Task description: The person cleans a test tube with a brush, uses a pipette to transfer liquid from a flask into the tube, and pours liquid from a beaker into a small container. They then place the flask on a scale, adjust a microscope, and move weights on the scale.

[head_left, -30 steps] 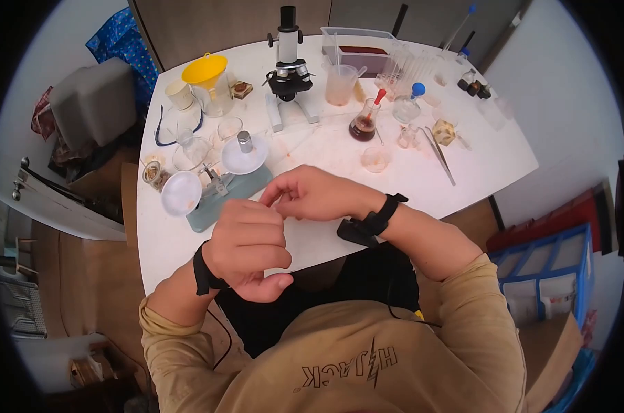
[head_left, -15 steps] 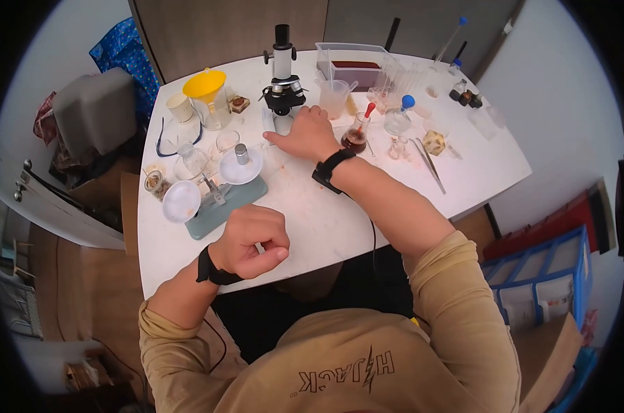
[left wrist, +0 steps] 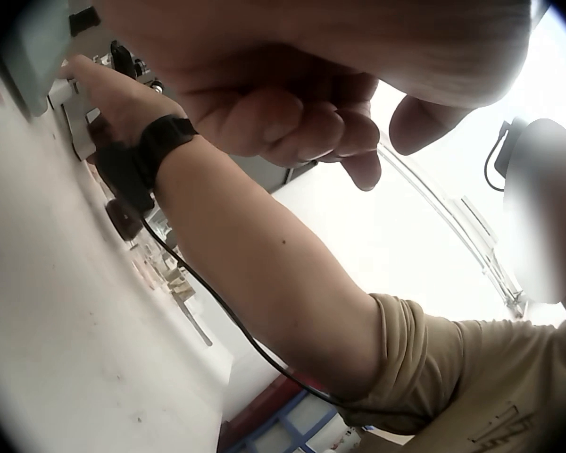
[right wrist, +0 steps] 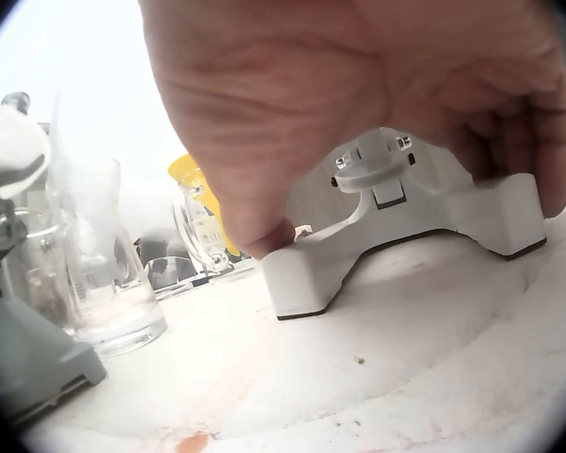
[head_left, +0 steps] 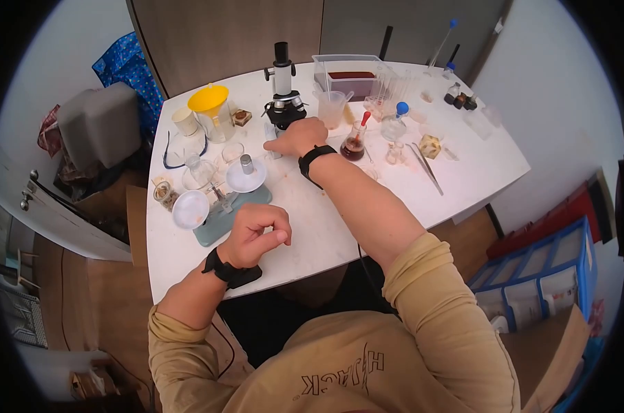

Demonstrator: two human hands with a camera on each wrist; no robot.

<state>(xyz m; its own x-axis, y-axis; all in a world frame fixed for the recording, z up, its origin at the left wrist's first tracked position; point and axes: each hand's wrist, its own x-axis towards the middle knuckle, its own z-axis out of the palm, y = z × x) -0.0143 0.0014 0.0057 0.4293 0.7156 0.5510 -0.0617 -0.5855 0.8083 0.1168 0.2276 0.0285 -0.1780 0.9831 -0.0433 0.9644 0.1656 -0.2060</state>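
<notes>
My right hand (head_left: 299, 138) reaches forward to the foot of the black-and-white microscope (head_left: 282, 81). In the right wrist view it spans the white forked base (right wrist: 387, 222), thumb against one foot and fingers round the other, and both feet stand on the tabletop. The head view hides most of that base behind the hand. My left hand (head_left: 260, 234) hovers over the table's near edge with loosely curled fingers and nothing in them. Just beyond it is a green balance scale (head_left: 222, 220) with two white pans and a metal weight (head_left: 246, 164) on one.
Left of the microscope stand a yellow funnel (head_left: 208, 100) in glassware, safety glasses (head_left: 184, 155) and a jar (head_left: 165, 195). On its right are a plastic jug (head_left: 331, 110), a flask of dark liquid (head_left: 352, 148), a blue-topped flask (head_left: 394, 129), tweezers (head_left: 427, 169) and a clear bin (head_left: 325, 69).
My right hand has left the spot beside my left hand and gone forward to the microscope's base, gripping it. The left hand has stayed near the table edge and turned thumb-up.
</notes>
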